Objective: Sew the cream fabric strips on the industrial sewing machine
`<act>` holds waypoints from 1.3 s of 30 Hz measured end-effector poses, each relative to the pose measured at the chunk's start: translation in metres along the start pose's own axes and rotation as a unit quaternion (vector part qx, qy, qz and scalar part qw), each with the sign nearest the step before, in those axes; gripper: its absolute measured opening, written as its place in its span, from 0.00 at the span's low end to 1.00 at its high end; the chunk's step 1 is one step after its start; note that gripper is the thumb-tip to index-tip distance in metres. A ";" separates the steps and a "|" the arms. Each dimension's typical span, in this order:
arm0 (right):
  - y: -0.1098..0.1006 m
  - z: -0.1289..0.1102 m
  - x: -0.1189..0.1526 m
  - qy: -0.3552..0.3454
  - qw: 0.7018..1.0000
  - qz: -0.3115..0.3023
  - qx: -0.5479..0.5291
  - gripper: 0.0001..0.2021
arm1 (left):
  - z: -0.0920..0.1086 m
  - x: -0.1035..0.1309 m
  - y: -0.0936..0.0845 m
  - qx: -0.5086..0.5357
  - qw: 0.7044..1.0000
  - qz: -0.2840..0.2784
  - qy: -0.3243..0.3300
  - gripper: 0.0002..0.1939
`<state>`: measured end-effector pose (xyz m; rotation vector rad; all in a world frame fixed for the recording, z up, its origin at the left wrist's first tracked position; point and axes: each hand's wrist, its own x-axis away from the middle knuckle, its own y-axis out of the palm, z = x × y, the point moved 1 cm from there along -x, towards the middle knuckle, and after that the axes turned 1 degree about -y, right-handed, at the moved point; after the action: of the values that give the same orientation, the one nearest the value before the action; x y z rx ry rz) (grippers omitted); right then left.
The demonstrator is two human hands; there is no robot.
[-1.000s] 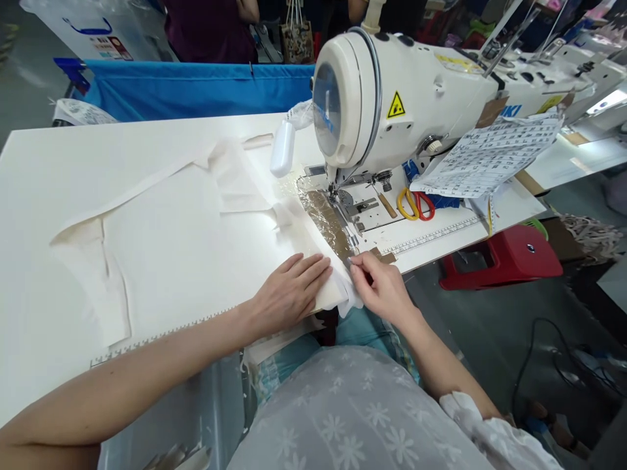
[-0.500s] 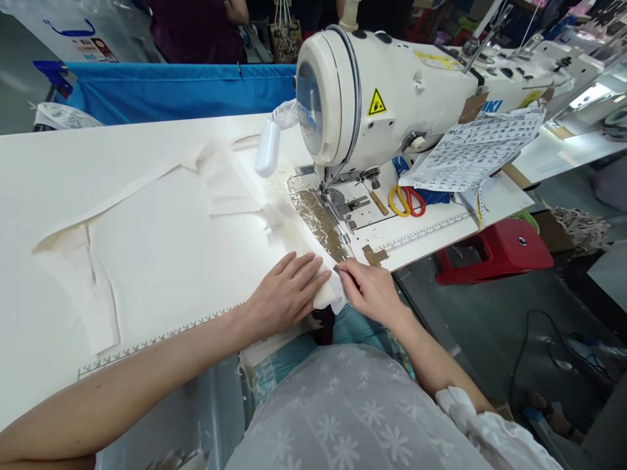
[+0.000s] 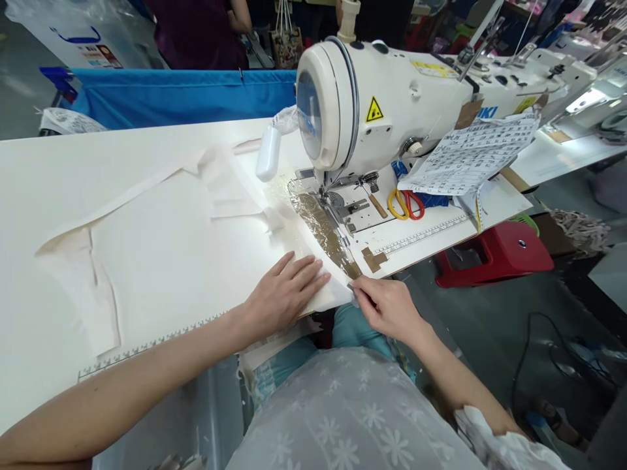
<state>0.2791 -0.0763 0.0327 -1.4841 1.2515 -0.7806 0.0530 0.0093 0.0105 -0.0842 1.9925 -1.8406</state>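
Note:
White fabric [image 3: 235, 189] lies spread over the sewing table, its near corner reaching the front edge. My left hand [image 3: 289, 290] rests flat on that corner, fingers stretched out. At the table edge my right hand [image 3: 386, 303] is closed, thumb and forefinger pinching the fabric's edge. A small dark bit shows at those fingertips, too small to name. Just beyond my hands stands a white sewing machine [image 3: 382, 104]; its needle area is beside the fabric's right edge. Brown tape under clear film [image 3: 321, 225] covers the table between the machine and the fabric.
Scissors with yellow and red handles [image 3: 405, 204] lie right of the needle. A printed paper sheet [image 3: 470, 153] hangs off the machine. A red stool [image 3: 504, 254] stands on the floor at right. Blue cloth [image 3: 186, 98] runs behind the table, with a person beyond it.
My right hand has moved right and slightly toward me, drawing the fabric's edge out straighter. My left hand has stayed nearly in place.

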 end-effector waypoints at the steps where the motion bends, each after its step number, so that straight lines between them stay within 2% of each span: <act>1: 0.001 0.000 -0.001 0.002 1.000 0.005 0.005 0.11 | -0.004 0.000 0.000 -0.002 1.000 -0.001 -0.002 0.21; 6: 0.016 -0.009 -0.027 -0.006 0.998 0.018 0.062 0.10 | -0.019 -0.001 -0.006 -0.015 0.999 0.012 -0.040 0.22; 10: 0.023 -0.012 -0.041 -0.007 0.998 0.024 0.058 0.10 | -0.010 -0.004 -0.003 0.031 0.999 0.035 -0.022 0.21; 13: 0.023 -0.008 -0.042 0.008 0.999 0.041 0.006 0.11 | -0.002 -0.003 0.004 0.027 0.999 0.043 -0.015 0.20; 17: 0.022 -0.005 -0.043 0.013 0.999 0.041 -0.025 0.12 | -0.001 -0.001 0.008 0.025 0.998 0.051 -0.018 0.20; 24: 0.021 -0.009 -0.049 0.007 1.000 0.007 0.028 0.10 | -0.001 -0.002 0.006 0.015 0.998 0.049 -0.022 0.20; 28: 0.007 -0.003 -0.039 -0.023 0.998 -0.039 0.048 0.10 | 0.001 -0.001 0.005 0.013 0.999 0.033 -0.025 0.20; 31: 0.001 0.003 -0.029 -0.020 0.998 -0.048 0.035 0.11 | -0.002 0.000 0.004 0.022 0.999 0.020 -0.025 0.21; 34: 0.004 0.001 -0.030 -0.005 0.999 -0.034 0.039 0.11 | -0.008 0.000 0.002 0.013 0.999 0.011 -0.036 0.20; 39: 0.020 -0.009 -0.045 0.004 0.997 -0.012 0.072 0.09 | -0.012 -0.002 -0.002 0.010 0.998 0.025 -0.063 0.20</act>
<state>0.2527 -0.0348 0.0221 -1.3827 1.1602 -0.8751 0.0498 0.0212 0.0130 -0.1402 1.8738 -1.7772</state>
